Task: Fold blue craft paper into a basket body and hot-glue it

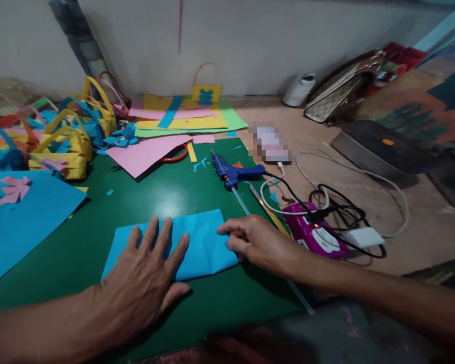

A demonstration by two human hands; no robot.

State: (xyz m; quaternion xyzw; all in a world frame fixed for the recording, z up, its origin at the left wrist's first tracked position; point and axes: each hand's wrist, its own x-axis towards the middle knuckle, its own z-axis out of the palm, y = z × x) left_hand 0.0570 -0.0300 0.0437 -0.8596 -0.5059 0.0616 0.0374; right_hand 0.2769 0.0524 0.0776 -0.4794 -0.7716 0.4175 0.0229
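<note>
Folded blue paper (200,245) lies flat on the green table (98,202), in front of the person, its long edges running roughly left to right.

Left hand (147,265): palm down across the paper's left part, grip wide, fingers spread, thumb out past the near edge onto the green. Right hand (258,242): at the paper's right edge, grip narrow, fingers curled; cannot tell whether they pinch or only press.

Room: a bare green band beyond the paper's far edge, up to the pink sheet (144,154); another between paper and the table's near edge. Left, a gap of green, then a large blue sheet (34,237) with yellow paper baskets (74,151) behind it.

Tight side is the right: blue glue gun (231,174) lies beyond the right hand, nozzle pointing away, clear glue stick (240,201) trailing back towards the hand. Purple box (298,217) with tangled cables sits just past the table's right edge, near the wrist.
</note>
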